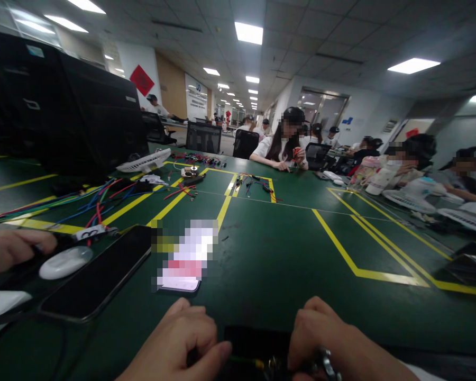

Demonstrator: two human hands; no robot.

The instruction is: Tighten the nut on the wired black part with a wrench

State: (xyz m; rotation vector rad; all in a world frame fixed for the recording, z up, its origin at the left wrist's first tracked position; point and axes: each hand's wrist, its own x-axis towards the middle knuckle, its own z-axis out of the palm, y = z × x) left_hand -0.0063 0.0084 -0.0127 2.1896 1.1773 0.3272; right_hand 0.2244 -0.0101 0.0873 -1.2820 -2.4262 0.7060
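My left hand is at the bottom, left of centre, with its fingers curled and the thumb stretched to the right. Whatever lies inside that grip is hidden. To the right, my right hand is closed, knuckles up, its fingertips out of sight. A shiny metal piece shows by its underside. Between the hands are a short green-yellow wire and small brassy parts over something dark, too dim to name. Beyond my left hand, a lit phone with a blurred screen lies on the green table.
Another person's hand is at the left edge, beside a white mouse and a dark-screened phone. Coloured wires lie behind them, near a black computer case. A person sits across the table.
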